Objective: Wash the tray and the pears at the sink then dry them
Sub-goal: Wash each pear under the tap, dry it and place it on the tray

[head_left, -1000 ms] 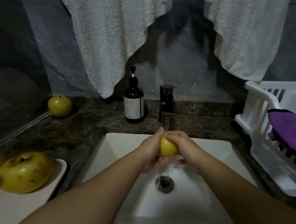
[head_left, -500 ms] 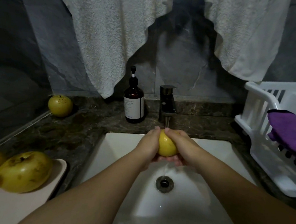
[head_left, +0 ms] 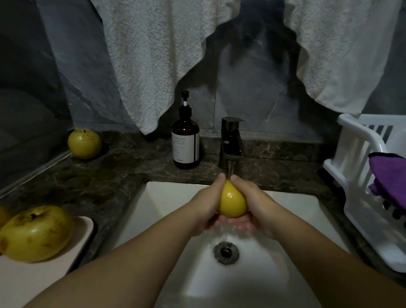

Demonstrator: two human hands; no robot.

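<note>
- Pear [head_left: 233,199], yellow and wet: we are holding it over the white sink [head_left: 160,199], just below the dark faucet [head_left: 230,141], with water running down toward the drain [head_left: 226,252].
- Left hand [head_left: 205,202]: we are cupping the pear's left side, fingers curled beneath it.
- Right hand [head_left: 253,205]: we are gripping the pear's right side, thumb lying on top.
- Tray [head_left: 44,277], near left on the dark counter [head_left: 94,184]: it is carrying two more pears [head_left: 35,233].
- Fourth pear [head_left: 84,143]: it is sitting at the far left, well apart from the tray.
- Soap bottle [head_left: 186,143]: it is standing just left of the faucet.
- White rack [head_left: 363,189], right: it is holding a purple cloth [head_left: 399,177].
- White towel [head_left: 151,54]: it is hanging above.
</note>
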